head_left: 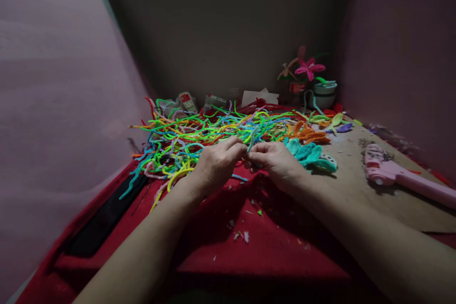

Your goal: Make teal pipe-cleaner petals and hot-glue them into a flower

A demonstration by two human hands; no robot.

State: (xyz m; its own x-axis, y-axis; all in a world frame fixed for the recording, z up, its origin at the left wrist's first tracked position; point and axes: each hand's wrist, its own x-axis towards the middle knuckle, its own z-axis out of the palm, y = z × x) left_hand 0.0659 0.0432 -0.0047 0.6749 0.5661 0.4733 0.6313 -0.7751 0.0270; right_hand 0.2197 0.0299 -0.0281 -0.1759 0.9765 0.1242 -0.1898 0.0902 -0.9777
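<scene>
My left hand (220,160) and my right hand (273,160) meet over the front of the table, fingertips almost touching. Both pinch a short pale blue-green pipe cleaner (252,139), whose upper end sticks up between them. Its lower part is hidden by my fingers. Just behind my hands lies a wide tangle of pipe cleaners (199,128) in green, yellow, blue, red and other colours. Close to the right of my right hand are teal fuzzy petal shapes (309,153), with orange fuzzy petal shapes (306,132) behind them.
A pink hot glue gun (395,173) lies on a brown board (351,175) at right. Pink fuzzy flowers (310,68) and a pale pot (325,94) stand at the back. A black flat strip (107,221) lies at left. Scraps dot the red cloth (221,247).
</scene>
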